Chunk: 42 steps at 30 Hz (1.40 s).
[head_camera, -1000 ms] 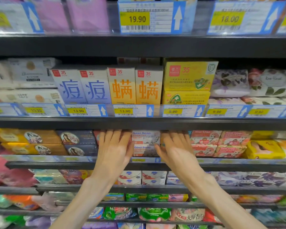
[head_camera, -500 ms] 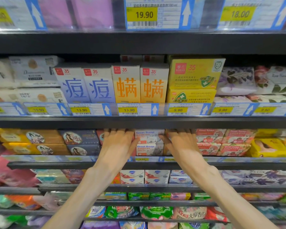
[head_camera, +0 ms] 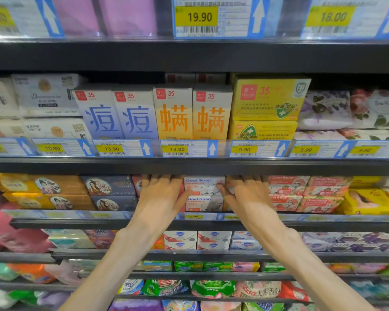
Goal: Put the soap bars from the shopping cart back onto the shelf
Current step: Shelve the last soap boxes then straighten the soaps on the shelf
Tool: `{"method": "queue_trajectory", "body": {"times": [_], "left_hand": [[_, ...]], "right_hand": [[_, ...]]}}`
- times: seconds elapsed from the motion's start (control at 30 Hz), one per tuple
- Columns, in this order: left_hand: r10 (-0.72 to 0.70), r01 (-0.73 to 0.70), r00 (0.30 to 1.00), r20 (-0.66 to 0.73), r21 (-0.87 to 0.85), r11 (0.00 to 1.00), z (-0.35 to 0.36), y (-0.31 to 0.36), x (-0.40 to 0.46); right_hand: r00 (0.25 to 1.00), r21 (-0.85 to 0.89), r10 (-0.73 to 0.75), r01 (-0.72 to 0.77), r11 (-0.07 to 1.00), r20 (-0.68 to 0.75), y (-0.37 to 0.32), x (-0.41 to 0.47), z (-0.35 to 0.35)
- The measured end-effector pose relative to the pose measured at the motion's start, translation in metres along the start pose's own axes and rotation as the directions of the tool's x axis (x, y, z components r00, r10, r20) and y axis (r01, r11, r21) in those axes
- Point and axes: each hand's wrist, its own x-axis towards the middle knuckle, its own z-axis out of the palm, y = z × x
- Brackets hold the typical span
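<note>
Both hands reach into the shelf (head_camera: 189, 223), either side of the stacked Goat Soap boxes (head_camera: 203, 194). Left hand (head_camera: 162, 198) and right hand (head_camera: 247, 198) lie flat with straight fingers against the soap stacks, grip released, grasping nothing. Boxes look light, stiff, smooth carton; best pinched across the short sides.
</note>
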Motion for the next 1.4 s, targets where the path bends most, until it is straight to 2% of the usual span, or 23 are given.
{"method": "queue_trajectory", "body": {"times": [0.27,0.37,0.47,0.57,0.67,0.87,1.13,1.4], "left_hand": [[0.109,-0.11,0.991,-0.075,-0.015,0.994,0.005,0.009,-0.01],[0.107,-0.108,0.992,-0.066,-0.018,0.994,0.003,0.015,-0.01],[0.14,-0.146,0.985,-0.103,-0.057,0.988,-0.001,0.03,-0.012],[0.189,-0.203,0.975,-0.119,-0.123,0.971,0.001,0.052,-0.015],[0.205,-0.226,0.965,-0.163,-0.121,0.967,0.009,0.068,-0.006],[0.152,-0.172,0.966,-0.209,-0.083,0.982,0.021,0.085,0.017],[0.082,-0.089,0.994,-0.066,-0.105,0.99,0.017,0.094,0.027],[0.043,-0.036,0.999,0.032,-0.207,0.978,0.008,0.093,0.029]], "right_hand": [[0.976,0.059,-0.176,0.184,0.981,-0.126,0.018,-0.03,0.004],[0.981,0.049,-0.156,0.163,0.985,-0.117,0.019,-0.034,0.007],[0.979,0.072,-0.115,0.128,0.989,-0.166,0.024,-0.035,0.004],[0.974,0.066,-0.076,0.092,0.994,-0.211,0.04,-0.041,0.002],[0.975,0.025,-0.038,0.044,0.999,-0.218,0.063,-0.044,-0.003],[0.98,-0.014,0.042,-0.046,0.999,-0.197,0.093,-0.035,-0.003],[0.988,0.024,0.142,-0.141,0.99,-0.067,0.089,-0.024,-0.007],[0.993,-0.004,0.088,-0.089,0.996,-0.079,0.092,-0.026,-0.014]]}}
